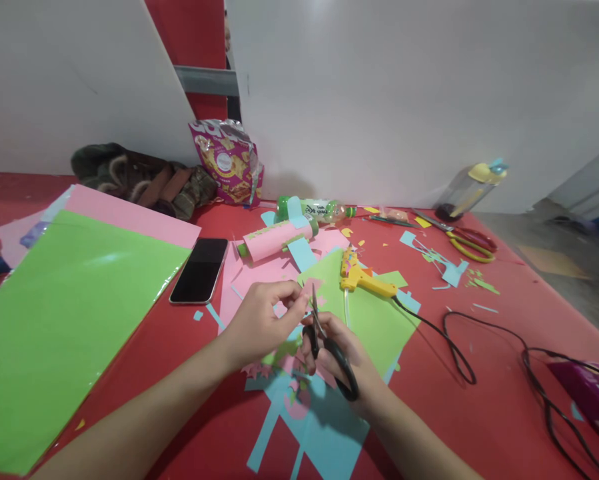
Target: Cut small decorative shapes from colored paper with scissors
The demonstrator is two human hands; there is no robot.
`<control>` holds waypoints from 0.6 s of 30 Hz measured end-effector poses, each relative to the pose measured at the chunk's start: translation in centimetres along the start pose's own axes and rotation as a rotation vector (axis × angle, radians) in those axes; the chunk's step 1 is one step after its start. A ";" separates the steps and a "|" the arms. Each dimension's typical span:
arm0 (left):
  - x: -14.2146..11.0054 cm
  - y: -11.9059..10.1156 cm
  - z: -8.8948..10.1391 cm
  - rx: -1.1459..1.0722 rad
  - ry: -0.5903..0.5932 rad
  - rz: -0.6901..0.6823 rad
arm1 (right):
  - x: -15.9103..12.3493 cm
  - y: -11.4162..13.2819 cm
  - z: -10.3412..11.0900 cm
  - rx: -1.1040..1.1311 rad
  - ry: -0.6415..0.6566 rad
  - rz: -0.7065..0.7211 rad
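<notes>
My right hand (336,343) has its fingers through the handles of black-handled scissors (340,363), whose narrow blades point away from me, slightly parted. Close beside the blades, my left hand (266,317) pinches thumb and forefinger together; what sits between the tips is too small to make out. Under both hands lie sheets of light green paper (379,333), blue paper (336,430) and pink paper (239,287), strewn with small pink cut-outs (256,369). Just beyond my hands lies a yellow glue gun (372,280) with a clear glue stick near it.
A phone (199,270) and wrapped green paper (79,300) lie left. Behind are a pink-wrapped roll (278,240), a green bottle (314,211) and a snack bag (226,163). Right are yellow-and-red-handled scissors (472,243), a clear cup (469,190) and a black cord (526,367).
</notes>
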State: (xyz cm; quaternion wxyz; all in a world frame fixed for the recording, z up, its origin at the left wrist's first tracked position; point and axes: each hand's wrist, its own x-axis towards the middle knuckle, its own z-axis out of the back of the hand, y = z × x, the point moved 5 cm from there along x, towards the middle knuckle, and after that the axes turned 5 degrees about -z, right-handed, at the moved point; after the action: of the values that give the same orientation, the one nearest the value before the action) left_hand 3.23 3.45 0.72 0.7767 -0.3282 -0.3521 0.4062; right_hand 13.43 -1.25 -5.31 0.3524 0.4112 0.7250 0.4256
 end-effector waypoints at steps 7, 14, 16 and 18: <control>0.0 0.2 -0.1 -0.018 0.035 0.035 | 0.0 -0.2 0.0 0.015 -0.003 -0.016; 0.1 0.3 -0.1 -0.043 0.048 0.049 | -0.1 0.1 -0.1 0.012 -0.024 -0.029; 0.1 0.3 -0.1 -0.045 0.048 0.050 | -0.1 0.0 -0.1 0.012 -0.023 -0.038; 0.1 0.3 -0.1 -0.044 0.052 0.050 | 0.0 0.0 -0.2 0.015 -0.015 -0.039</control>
State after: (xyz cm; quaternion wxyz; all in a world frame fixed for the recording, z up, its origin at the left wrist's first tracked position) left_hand 3.21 3.60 0.48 0.7678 -0.3644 -0.3326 0.4088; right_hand 13.31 -1.32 -5.23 0.3628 0.4028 0.7333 0.4103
